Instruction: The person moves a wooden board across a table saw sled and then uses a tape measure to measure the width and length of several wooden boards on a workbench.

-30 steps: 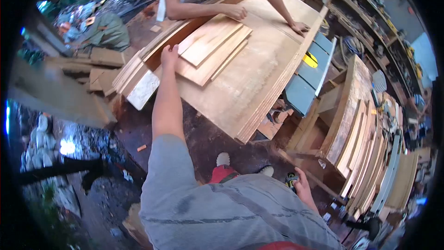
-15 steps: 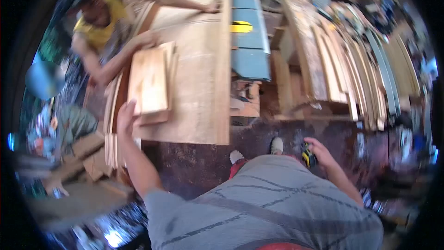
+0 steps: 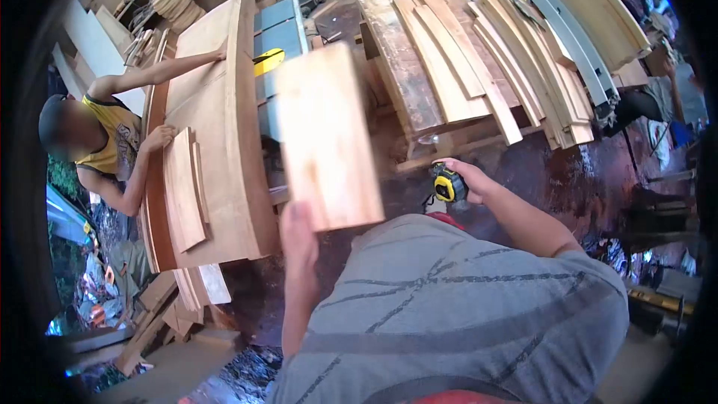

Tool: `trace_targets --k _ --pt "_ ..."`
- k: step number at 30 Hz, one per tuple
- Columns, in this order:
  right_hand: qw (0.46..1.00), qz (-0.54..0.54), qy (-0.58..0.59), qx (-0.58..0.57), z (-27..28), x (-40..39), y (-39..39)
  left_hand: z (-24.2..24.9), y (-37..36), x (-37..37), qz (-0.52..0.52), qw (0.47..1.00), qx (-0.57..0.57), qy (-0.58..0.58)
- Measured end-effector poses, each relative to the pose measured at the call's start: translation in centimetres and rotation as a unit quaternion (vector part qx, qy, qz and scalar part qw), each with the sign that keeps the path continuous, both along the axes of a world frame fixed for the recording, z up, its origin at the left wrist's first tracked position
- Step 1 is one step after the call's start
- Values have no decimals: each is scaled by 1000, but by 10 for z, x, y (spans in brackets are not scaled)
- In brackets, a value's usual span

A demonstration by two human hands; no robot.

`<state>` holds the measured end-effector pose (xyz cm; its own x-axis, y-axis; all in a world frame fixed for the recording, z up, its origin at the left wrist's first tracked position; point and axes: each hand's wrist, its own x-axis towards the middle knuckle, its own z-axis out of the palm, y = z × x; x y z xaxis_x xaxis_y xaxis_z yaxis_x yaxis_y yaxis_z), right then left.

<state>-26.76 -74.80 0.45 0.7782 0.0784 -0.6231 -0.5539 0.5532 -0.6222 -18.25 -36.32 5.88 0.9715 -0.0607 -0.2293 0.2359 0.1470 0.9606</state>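
My left hand [image 3: 300, 236] grips the near left corner of a pale wooden board [image 3: 327, 135], which is raised in front of me and slightly blurred. In my right hand [image 3: 465, 178] is a black and yellow tape measure [image 3: 447, 183], held beside my shirt. Left of the raised board lies a large wooden panel [image 3: 200, 105] with upright side rails. Two thinner wooden pieces [image 3: 182, 191] rest on that panel. A co-worker [image 3: 112, 135] in a yellow top leans over it, one hand on the far rail and the other near those pieces.
A worn wooden workbench [image 3: 378, 0] stands ahead to the right, with several curved wooden strips [image 3: 516, 60] and a grey metal bar [image 3: 561, 30] on it. Behind the panel sits a blue-grey table saw [image 3: 275, 19] with a yellow insert. Scrap wood [image 3: 161, 307] lies low at left.
My left hand has lifted the board off the panel and carried it right. My view has turned to the right. The tape measure remains in my right hand, now nearer my body's middle.
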Motion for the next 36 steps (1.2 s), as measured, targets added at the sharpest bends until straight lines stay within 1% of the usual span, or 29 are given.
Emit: trace_targets --k 1,2,3,4,6,8,10,12,13,14,16,17,19,20,21,22,23,24,25,26,27,28,29,30,31,32,33,34,36 --pt "1000 9 5 6 -5 -6 -37 -35 -65 10 -58 997 45 16" --pt "1000 3 -19 7 -8 -12 -54 -46 -99 13 -72 996 6 54" --pt "999 -6 -42 8 -12 -19 -70 -62 -126 17 -101 993 16 56" --pt "998 -17 -65 8 -14 -27 -84 -76 -148 20 -123 990 25 61" --pt "999 -24 -41 10 -7 -43 -100 -107 -183 22 -145 987 -3 69" --pt "998 -34 -42 -22 -7 -57 -113 -122 -212 20 -150 985 19 85" --pt "998 -32 -45 -22 -15 -68 -124 -127 -229 23 -157 982 43 99" --pt "998 -44 -45 -29 -14 -73 -126 -118 -238 32 -198 968 89 130" --pt "998 -47 -41 -13 -11 -75 -128 -117 -241 39 -212 962 106 136" --pt "998 -48 -38 -13 -7 -75 -129 -120 -242 47 -213 961 105 139" --pt "996 -34 -64 -46 0 -72 -129 -126 -239 60 -280 939 119 160" --pt "996 -36 -61 -46 2 -68 -127 -117 -241 61 -276 939 121 169" --pt "975 38 -90 -200 8 -53 -125 -148 -232 78 -293 936 117 155" --pt "975 37 -86 -203 16 -46 -122 -160 -228 82 -306 935 114 141" --pt "940 83 -105 -315 26 -35 -118 -151 -231 81 -308 934 108 143" --pt "889 129 -123 -422 34 -24 -113 -142 -238 78 -240 963 54 110" --pt "885 131 -125 -430 39 -15 -108 -131 -243 75 -168 983 -1 77" --pt "882 135 -122 -436 50 -3 -102 -129 -243 77 -167 983 -9 79" --pt "860 166 -130 -464 64 10 -94 -127 -241 79 -134 985 99 -44" --pt "838 197 -137 -490 75 21 -85 -123 -238 80 -98 959 207 -164" --pt "815 198 -146 -525 79 31 -75 -98 -234 76 -126 952 198 -196" --pt "813 200 -142 -527 84 43 -66 -86 -230 74 -200 953 148 -174" --pt "796 240 -142 -537 90 55 -56 -65 -233 69 -280 948 61 -136" --pt "778 280 -140 -544 96 66 -46 -52 -234 63 -356 929 -27 -94" --pt "754 301 -128 -570 101 75 -34 -59 -231 62 -356 930 -31 -87" --pt "719 333 -128 -596 98 82 -27 -70 -230 64 -380 923 -37 -47" --pt "708 362 -113 -596 100 89 -23 -78 -230 66 -404 914 -43 -7" --pt "696 390 -98 -595 101 94 -21 -87 -228 72 -399 916 -11 -40" --pt "686 394 -103 -603 92 94 -35 -97 -227 78 -355 934 -36 22"
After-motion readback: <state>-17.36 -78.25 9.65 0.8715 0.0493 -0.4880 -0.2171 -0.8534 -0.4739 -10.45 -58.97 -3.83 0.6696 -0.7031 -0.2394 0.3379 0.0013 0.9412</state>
